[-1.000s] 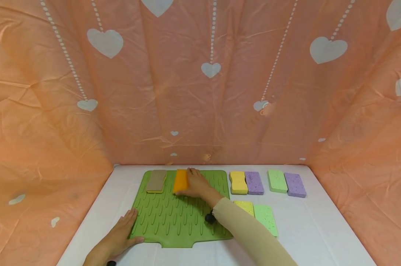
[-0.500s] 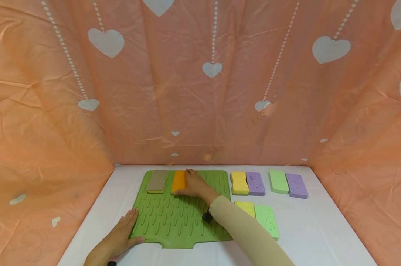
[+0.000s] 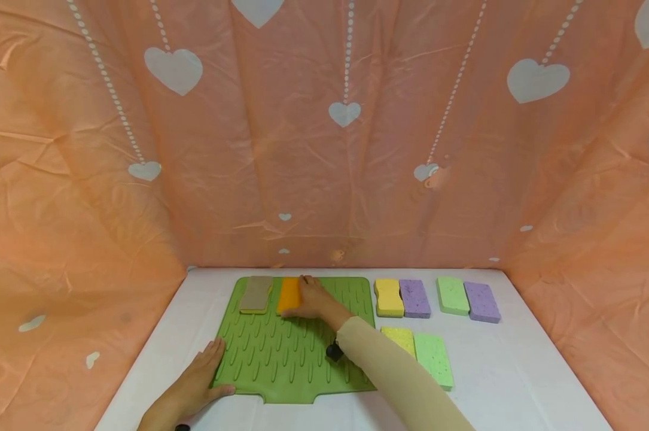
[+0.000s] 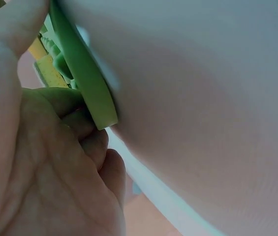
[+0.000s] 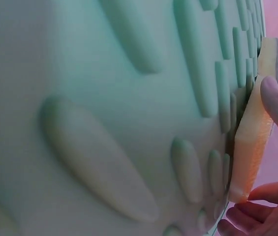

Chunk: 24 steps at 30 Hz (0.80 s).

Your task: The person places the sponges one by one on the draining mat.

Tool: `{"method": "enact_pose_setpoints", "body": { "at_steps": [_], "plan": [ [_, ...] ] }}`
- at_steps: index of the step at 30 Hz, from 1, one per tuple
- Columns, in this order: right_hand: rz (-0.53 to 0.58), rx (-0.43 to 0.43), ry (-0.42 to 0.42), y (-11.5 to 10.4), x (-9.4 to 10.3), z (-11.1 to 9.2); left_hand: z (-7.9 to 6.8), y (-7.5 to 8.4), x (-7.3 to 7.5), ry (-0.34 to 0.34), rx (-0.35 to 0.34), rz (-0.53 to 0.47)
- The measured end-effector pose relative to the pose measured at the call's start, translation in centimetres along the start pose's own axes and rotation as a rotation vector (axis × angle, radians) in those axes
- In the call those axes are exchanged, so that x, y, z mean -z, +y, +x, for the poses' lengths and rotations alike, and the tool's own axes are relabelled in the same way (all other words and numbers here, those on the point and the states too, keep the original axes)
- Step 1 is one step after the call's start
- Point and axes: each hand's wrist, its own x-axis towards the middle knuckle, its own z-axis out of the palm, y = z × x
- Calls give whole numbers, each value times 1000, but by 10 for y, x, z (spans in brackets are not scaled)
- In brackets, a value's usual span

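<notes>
My right hand (image 3: pixel 314 300) pinches an orange-topped sponge (image 3: pixel 289 294) on the far part of the green ridged mat (image 3: pixel 281 359). In the right wrist view, the thumb is on one long side of the sponge (image 5: pixel 249 152) and the fingertips are at the other; its lower layer is pale. To its left lies a waisted sponge (image 3: pixel 256 293), grey-brown on top and yellow beneath. My left hand (image 3: pixel 194 380) rests at the mat's near left corner, fingers extended along its left edge and thumb at the front edge. In the left wrist view, its fingertips touch the mat's rim (image 4: pixel 92 93).
Right of the mat, a yellow waisted sponge (image 3: pixel 389 298) and a purple sponge (image 3: pixel 414 298) lie side by side. Beyond them are a light green sponge (image 3: pixel 453 295) and another purple one (image 3: pixel 483 301). Nearer, my right sleeve (image 3: pixel 394 371) partly covers a speckled yellow sponge (image 3: pixel 398 338) beside a green one (image 3: pixel 433 359).
My right hand has slid the orange-topped sponge slightly left, toward the grey-brown one. The left hand stays in place at the mat's edge.
</notes>
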Motion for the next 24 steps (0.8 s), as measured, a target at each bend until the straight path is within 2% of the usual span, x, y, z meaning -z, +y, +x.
{"method": "enact_pose_setpoints", "body": {
  "at_steps": [4,10,17,21,24],
  "plan": [
    [12,7,-9,-1,-3,2,-1,-5,-2,18,-31,-1],
    [21,0,-23,-1,-5,4,1,0,0,-4,13,-23],
    [78,22,-29,2,-3,2,2,-17,-9,67,-62,31],
    [121,39,-31,4,-2,-2,3,-20,-11,53,-47,19],
    [147,55,-39,7,0,-5,2,-13,-7,32,-28,1]
  ]
}}
